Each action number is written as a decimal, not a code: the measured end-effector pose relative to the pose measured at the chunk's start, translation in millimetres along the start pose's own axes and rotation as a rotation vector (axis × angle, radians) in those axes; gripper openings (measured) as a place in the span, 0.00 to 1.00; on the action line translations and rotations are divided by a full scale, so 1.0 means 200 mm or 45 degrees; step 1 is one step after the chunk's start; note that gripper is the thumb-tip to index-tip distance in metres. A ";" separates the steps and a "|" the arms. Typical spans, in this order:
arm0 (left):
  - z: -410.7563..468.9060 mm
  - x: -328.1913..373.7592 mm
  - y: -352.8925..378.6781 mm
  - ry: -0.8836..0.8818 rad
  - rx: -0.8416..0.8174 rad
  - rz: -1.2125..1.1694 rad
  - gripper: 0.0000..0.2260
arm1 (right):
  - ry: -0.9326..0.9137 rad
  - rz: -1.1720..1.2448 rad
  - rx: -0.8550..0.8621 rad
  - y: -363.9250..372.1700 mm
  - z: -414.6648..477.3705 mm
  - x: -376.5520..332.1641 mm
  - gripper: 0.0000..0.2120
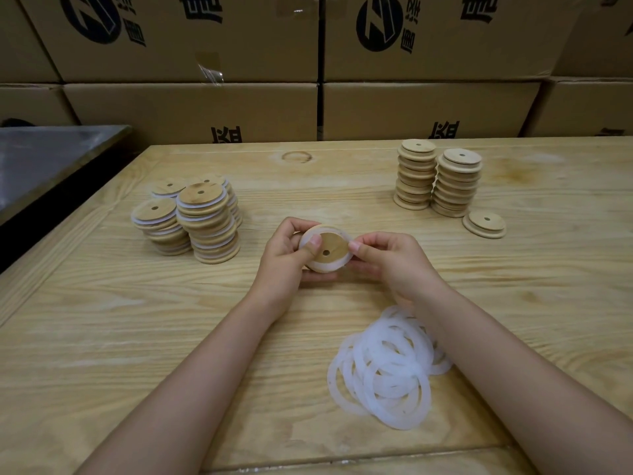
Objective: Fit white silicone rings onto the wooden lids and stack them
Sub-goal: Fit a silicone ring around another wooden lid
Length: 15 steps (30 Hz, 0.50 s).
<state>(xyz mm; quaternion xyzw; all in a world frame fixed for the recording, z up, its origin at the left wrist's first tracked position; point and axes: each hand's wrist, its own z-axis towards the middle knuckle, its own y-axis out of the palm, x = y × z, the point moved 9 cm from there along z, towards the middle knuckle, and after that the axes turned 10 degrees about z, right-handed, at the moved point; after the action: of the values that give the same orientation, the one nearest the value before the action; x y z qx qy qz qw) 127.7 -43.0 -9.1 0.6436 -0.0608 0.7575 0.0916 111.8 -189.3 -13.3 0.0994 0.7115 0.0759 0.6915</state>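
Observation:
Both hands hold one round wooden lid (331, 249) with a centre hole above the middle of the table. A white silicone ring (343, 234) lies around its raised step. My left hand (287, 255) grips the lid's left side, thumb pressing on the ring. My right hand (387, 258) pinches the ring at the lid's right edge. A pile of loose white rings (387, 368) lies near my right forearm. Stacks of lids with rings (191, 217) stand at the left. Two stacks of bare lids (438, 178) stand at the far right, with a single bare lid (484, 225) beside them.
The wooden table (137, 337) has a raised border along its edges. Cardboard boxes (191, 111) form a wall behind it. A dark metal surface (44, 159) sits at the far left, beyond the table's edge.

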 end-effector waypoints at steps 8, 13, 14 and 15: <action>0.00 -0.01 -0.01 -0.042 0.028 -0.125 0.04 | -0.059 -0.088 0.011 -0.01 0.00 -0.02 0.05; 0.01 -0.03 0.00 -0.087 0.016 -0.149 0.04 | -0.011 -0.038 0.009 -0.01 0.00 0.01 0.04; 0.01 -0.03 0.00 -0.093 0.025 -0.160 0.04 | 0.016 -0.034 0.011 -0.01 0.00 0.02 0.03; 0.01 -0.03 -0.01 -0.099 0.034 -0.176 0.04 | 0.047 -0.028 0.014 -0.01 0.00 0.04 0.03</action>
<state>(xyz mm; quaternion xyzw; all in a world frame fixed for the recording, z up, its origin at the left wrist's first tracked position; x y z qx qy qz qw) 131.0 -42.2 -14.7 0.6764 -0.0096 0.7245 0.1324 112.4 -188.7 -21.2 0.0939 0.7257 0.0662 0.6784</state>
